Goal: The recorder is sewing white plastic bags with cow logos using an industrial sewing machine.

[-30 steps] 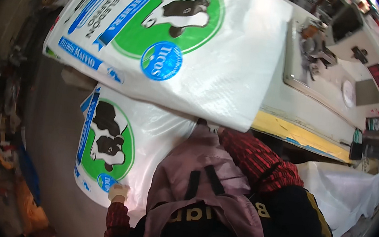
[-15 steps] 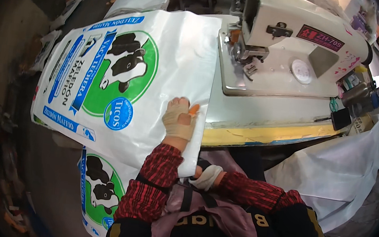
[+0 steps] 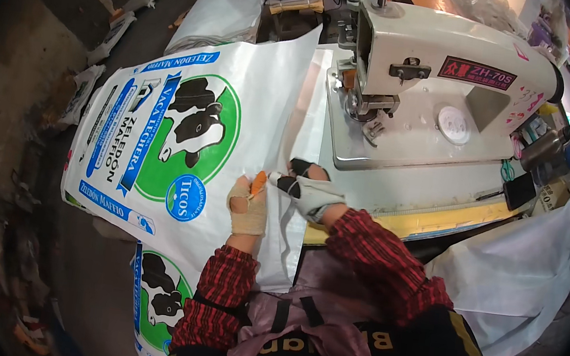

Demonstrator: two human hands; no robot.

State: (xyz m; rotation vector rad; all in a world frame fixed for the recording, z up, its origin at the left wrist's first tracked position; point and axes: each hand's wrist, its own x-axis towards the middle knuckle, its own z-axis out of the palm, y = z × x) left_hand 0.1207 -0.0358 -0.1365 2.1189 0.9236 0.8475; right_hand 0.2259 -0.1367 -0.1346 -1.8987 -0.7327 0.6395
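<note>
A white printed sack [image 3: 258,110] with a cow's head on a green circle lies flat on the table, its right edge lifted and creased. My left hand [image 3: 247,209], in a beige fingerless glove with an orange cover on one digit, is closed on the sack near this edge. Close beside it, my right hand [image 3: 313,194], in a pale glove with dark fingertips, pinches the lifted edge. The fingertips of both hands are partly hidden by the material.
A white sewing machine [image 3: 447,77] stands on the table to the right, beyond a yellow table edge [image 3: 429,221]. A second printed sack [image 3: 159,305] hangs lower left. White fabric [image 3: 515,270] drapes at the right; stacked white sacks [image 3: 219,17] lie behind.
My right hand has come up from below the table edge onto the sack's right edge. My left hand has shifted slightly left and down. The sack's edge has lifted and folded.
</note>
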